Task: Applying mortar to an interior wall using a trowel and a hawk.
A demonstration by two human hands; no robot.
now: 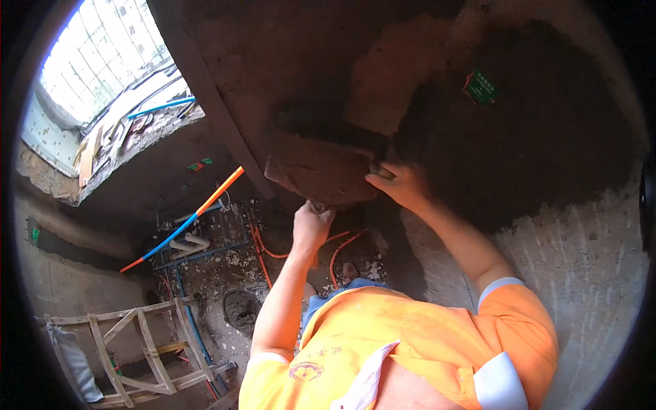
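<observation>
My left hand [313, 222] is closed at the lower edge of a flat mortar board [311, 167], a plasterer's hawk, its surface brown with mortar. The hawk is held up in front of the wall. Fingers curled, my right hand [403, 184] grips a plastering trowel, whose dark blade [335, 131] lies along the far side of the hawk. Deep shadow hides where blade and mortar meet. Beyond my right hand, a wide patch of dark wet mortar [519, 143] covers the wall, with paler bare wall [547, 273] below it.
A green tag [482, 87] sits on the wall. At the left, a window opening [109, 61] has scraps on its sill. An orange-and-blue pipe [195, 213] slants by the corner. A wooden trestle [137, 342] stands lower left, near a round floor hole [240, 309] and orange conduits [262, 256].
</observation>
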